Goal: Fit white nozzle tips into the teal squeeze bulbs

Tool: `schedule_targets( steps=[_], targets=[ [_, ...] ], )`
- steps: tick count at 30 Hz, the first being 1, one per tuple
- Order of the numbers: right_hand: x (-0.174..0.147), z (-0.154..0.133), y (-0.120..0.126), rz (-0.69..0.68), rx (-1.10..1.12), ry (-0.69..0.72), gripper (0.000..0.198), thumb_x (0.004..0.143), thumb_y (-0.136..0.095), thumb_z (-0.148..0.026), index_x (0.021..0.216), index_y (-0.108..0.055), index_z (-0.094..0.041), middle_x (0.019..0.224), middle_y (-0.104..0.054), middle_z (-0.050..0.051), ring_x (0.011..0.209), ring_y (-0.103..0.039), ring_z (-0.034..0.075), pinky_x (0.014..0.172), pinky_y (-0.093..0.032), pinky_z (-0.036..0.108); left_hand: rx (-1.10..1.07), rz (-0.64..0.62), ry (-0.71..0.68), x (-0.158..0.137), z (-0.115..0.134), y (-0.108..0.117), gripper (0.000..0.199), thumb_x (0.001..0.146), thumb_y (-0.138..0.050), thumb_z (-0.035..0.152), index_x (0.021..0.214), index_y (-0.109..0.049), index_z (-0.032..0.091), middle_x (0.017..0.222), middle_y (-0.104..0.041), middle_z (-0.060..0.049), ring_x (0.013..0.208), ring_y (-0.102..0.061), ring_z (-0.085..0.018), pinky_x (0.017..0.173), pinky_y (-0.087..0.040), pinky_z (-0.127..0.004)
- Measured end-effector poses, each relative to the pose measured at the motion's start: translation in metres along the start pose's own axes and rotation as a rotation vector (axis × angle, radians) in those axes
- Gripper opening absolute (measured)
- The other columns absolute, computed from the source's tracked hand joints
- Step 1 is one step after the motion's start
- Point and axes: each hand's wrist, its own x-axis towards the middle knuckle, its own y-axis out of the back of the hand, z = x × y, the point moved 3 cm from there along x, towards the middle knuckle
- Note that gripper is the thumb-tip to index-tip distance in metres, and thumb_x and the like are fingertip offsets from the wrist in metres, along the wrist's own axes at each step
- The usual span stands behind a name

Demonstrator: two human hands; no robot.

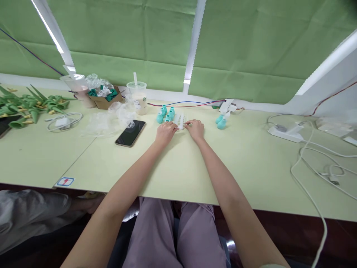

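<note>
A narrow white plastic strip [182,122] lies on the table between my hands, with small pale bits along its sides that are too small to make out. My left hand [166,133] is closed, its fingertips at the strip's near left edge. On the other side my right hand [196,130] is bent into a pinch close to the strip; whatever lies between those fingertips is hidden. Several turquoise bulb-shaped pieces with open necks [160,118] stand just behind my left hand. More turquoise bulbs [221,123] rest to the right of my right hand.
A black phone [130,133], crumpled clear plastic [121,113], a lidded drink cup [137,98] and a cardboard box [104,101] are on the left. Green pieces [33,106] are piled farther left. A power strip [286,133] and white cables [304,163] occupy the right.
</note>
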Motion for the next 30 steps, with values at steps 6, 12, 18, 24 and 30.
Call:
schedule_targets(
  steps=[6, 12, 18, 24, 30],
  targets=[
    [0.0, 0.001, -0.002, 0.024, 0.01, 0.016, 0.011, 0.08, -0.059, -0.028, 0.082, -0.069, -0.025, 0.098, -0.064, 0.005, 0.098, -0.049, 0.024, 0.082, -0.031, 0.038, -0.007, -0.009, 0.001, 0.001, 0.0, -0.002, 0.025, 0.088, -0.048, 0.035, 0.095, -0.067, 0.02, 0.093, -0.067, -0.006, 0.091, -0.059, -0.02, 0.073, -0.041, -0.029],
    [-0.005, -0.003, 0.013, 0.215, 0.078, 0.071, 0.021, 0.086, -0.046, -0.022, 0.096, -0.065, -0.024, 0.103, -0.062, 0.006, 0.093, -0.051, 0.022, 0.081, -0.032, 0.037, -0.01, -0.017, 0.012, 0.001, -0.001, -0.002, 0.025, 0.088, -0.048, 0.035, 0.095, -0.067, 0.02, 0.094, -0.067, -0.006, 0.092, -0.059, -0.02, 0.072, -0.041, -0.029],
    [-0.03, -0.042, 0.024, 0.24, -0.011, 0.554, 0.03, 0.091, -0.038, -0.024, 0.113, -0.058, -0.021, 0.108, -0.061, 0.009, 0.101, -0.052, 0.02, 0.086, -0.032, 0.034, -0.017, 0.008, 0.035, 0.003, -0.005, -0.001, 0.026, 0.089, -0.046, 0.034, 0.091, -0.067, 0.019, 0.091, -0.066, -0.007, 0.091, -0.058, -0.021, 0.072, -0.041, -0.03],
    [-0.04, -0.058, 0.016, 0.201, -0.024, 0.729, 0.031, 0.092, -0.038, -0.024, 0.118, -0.056, -0.02, 0.108, -0.063, 0.007, 0.1, -0.054, 0.018, 0.089, -0.031, 0.034, -0.055, 0.048, 0.126, 0.002, -0.013, 0.003, 0.026, 0.09, -0.043, 0.032, 0.091, -0.067, 0.02, 0.089, -0.066, -0.007, 0.089, -0.058, -0.02, 0.072, -0.041, -0.028],
    [-0.034, -0.052, 0.015, 0.243, 0.096, 0.657, 0.025, 0.092, -0.041, -0.025, 0.108, -0.06, -0.021, 0.103, -0.065, 0.006, 0.098, -0.055, 0.018, 0.088, -0.035, 0.033, -0.118, 0.154, 0.13, 0.002, -0.012, 0.004, 0.027, 0.09, -0.043, 0.037, 0.09, -0.066, 0.021, 0.087, -0.066, -0.006, 0.088, -0.059, -0.02, 0.071, -0.042, -0.028]
  ],
)
